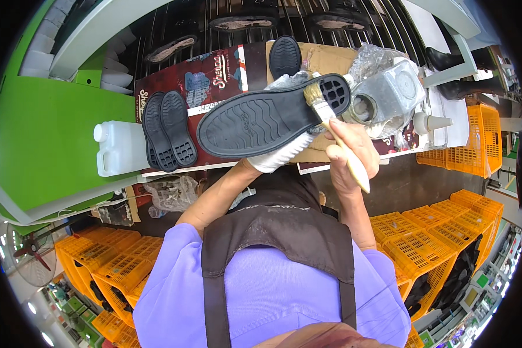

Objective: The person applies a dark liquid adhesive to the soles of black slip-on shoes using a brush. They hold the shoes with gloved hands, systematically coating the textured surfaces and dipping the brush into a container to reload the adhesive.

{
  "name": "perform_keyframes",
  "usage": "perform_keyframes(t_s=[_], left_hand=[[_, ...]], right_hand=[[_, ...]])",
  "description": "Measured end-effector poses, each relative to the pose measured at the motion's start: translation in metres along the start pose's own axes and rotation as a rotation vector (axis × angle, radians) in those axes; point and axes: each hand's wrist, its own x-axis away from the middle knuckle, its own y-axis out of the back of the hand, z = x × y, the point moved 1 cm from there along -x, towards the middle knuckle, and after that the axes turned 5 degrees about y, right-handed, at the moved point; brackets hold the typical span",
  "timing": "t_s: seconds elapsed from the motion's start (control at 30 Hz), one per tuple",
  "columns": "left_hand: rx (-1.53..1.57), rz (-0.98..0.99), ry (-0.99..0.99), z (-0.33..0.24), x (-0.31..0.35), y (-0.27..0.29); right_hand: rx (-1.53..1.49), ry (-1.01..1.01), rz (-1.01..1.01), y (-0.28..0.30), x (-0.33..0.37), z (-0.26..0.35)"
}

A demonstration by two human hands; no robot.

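A black shoe sole [252, 127] is held tread side up above the bench, its toe to the left and its gridded heel to the right. My left hand [281, 155], in a white glove, grips the sole from beneath; its fingers are mostly hidden behind it. In my bare right hand [356, 148] is a paintbrush [323, 112] with a pale handle. Its bristles touch the sole near the heel grid. Beside the brush stands an open-mouthed clear plastic container [397, 87], wrapped in crumpled plastic film.
More black soles [177, 124] overlap on the left, near a white jug [122, 148]. Another sole [285, 57] lies on cardboard. A nozzle bottle [432, 123] is at right. Dark shoes [243, 20] sit on rollers beyond the bench. Orange crates [414, 243] are stacked behind me.
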Motion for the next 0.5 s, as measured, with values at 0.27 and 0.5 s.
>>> perform_keyframes(t_s=[0.27,0.5], left_hand=[[0.234,-0.110,-0.155,0.002,-0.002,-0.004],[0.230,-0.078,-0.059,0.022,0.007,-0.008]], right_hand=[[-0.029,-0.052,0.040,-0.014,0.005,0.006],[-0.078,-0.044,0.054,-0.026,0.004,0.013]])
